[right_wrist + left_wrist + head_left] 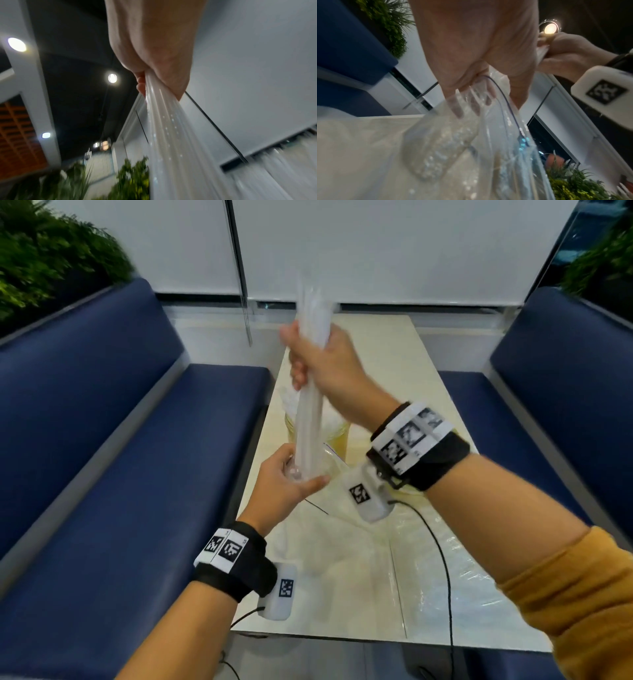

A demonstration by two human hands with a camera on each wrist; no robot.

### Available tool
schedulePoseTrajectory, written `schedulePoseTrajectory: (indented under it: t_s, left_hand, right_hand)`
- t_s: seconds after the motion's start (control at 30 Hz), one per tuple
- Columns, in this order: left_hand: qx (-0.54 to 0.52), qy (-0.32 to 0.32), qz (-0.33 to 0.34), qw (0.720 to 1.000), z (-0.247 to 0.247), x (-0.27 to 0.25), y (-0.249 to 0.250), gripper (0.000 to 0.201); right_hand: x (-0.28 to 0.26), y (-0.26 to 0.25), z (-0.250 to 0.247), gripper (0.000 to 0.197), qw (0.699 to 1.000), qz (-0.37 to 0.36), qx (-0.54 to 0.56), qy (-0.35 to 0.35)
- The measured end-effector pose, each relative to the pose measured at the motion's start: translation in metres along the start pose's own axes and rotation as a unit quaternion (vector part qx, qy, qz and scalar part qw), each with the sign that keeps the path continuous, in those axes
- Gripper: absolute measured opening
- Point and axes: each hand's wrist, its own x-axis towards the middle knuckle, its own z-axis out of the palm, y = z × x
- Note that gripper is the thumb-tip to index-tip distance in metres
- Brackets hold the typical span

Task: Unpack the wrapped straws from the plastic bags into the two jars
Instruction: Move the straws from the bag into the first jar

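Currently I read left hand (286, 479) grip clamped on mouth of clear plastic bag (471, 142), low over worktop (394, 364). Straw bundle (310, 405) stands near upright, lower end in bag mouth. Right hand (322, 361) grip clamped around bundle's upper part. Jar (339, 436) just behind bundle on worktop, mostly hidden.
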Motion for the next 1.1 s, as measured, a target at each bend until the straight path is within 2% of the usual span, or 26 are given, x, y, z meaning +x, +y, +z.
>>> schedulePoseTrajectory:
  t_s: [0.17, 0.23, 0.3, 0.47, 0.57, 0.63, 0.73, 0.77, 0.83, 0.93, 0.97, 1.0, 1.07, 1.1]
  left_hand:
    - [0.067, -0.014, 0.039, 0.997, -0.018, -0.014, -0.016, 0.059]
    - [0.091, -0.008, 0.049, 0.995, -0.021, -0.015, -0.015, 0.064]
    - [0.103, -0.011, 0.061, 0.993, -0.023, -0.015, -0.013, 0.066]
    - [0.107, -0.017, 0.074, 0.991, -0.025, -0.011, -0.007, 0.070]
    - [0.108, -0.025, 0.082, 0.990, -0.028, -0.010, -0.002, 0.076]
    - [0.121, -0.032, 0.095, 0.988, -0.033, -0.012, 0.001, 0.079]
    - [0.131, -0.050, 0.103, 0.985, -0.040, -0.014, 0.003, 0.084]
    - [0.126, -0.059, 0.098, 0.985, -0.041, -0.015, 0.004, 0.086]
    - [0.102, -0.073, 0.082, 0.989, -0.042, -0.013, 0.006, 0.089]
    - [0.071, -0.072, 0.063, 0.993, -0.041, -0.008, 0.010, 0.087]
    - [0.062, -0.067, 0.056, 0.994, -0.041, -0.007, 0.011, 0.086]
    - [0.054, -0.063, 0.049, 0.995, -0.041, -0.005, 0.011, 0.084]
    - [0.047, -0.058, 0.041, 0.996, -0.040, -0.003, 0.012, 0.080]
    - [0.047, -0.057, 0.039, 0.997, -0.040, -0.003, 0.013, 0.079]
  right_hand:
    - [0.047, -0.050, -0.033, 0.015, 0.993, -0.105, 0.050, 0.033]
    - [0.065, -0.049, -0.040, 0.015, 0.988, -0.138, 0.033, 0.058]
    - [0.079, -0.036, -0.041, 0.014, 0.987, -0.142, 0.003, 0.077]
    - [0.101, 0.031, -0.033, 0.012, 0.993, -0.045, -0.060, 0.087]
    - [0.100, 0.080, -0.032, 0.020, 0.992, 0.014, -0.096, 0.085]
    - [0.097, 0.108, -0.035, 0.026, 0.984, 0.057, -0.149, 0.080]
    - [0.090, 0.126, -0.041, 0.023, 0.968, 0.117, -0.208, 0.080]
    - [0.089, 0.125, -0.043, 0.033, 0.963, 0.116, -0.223, 0.092]
    - [0.087, 0.113, -0.045, 0.060, 0.957, 0.055, -0.253, 0.129]
    - [0.089, 0.092, -0.043, 0.089, 0.944, -0.109, -0.268, 0.157]
    - [0.092, 0.090, -0.041, 0.087, 0.934, -0.145, -0.288, 0.153]
    - [0.094, 0.089, -0.039, 0.078, 0.923, -0.167, -0.317, 0.142]
    - [0.095, 0.091, -0.037, 0.043, 0.896, -0.162, -0.400, 0.103]
    - [0.092, 0.095, -0.035, 0.031, 0.884, -0.137, -0.440, 0.078]
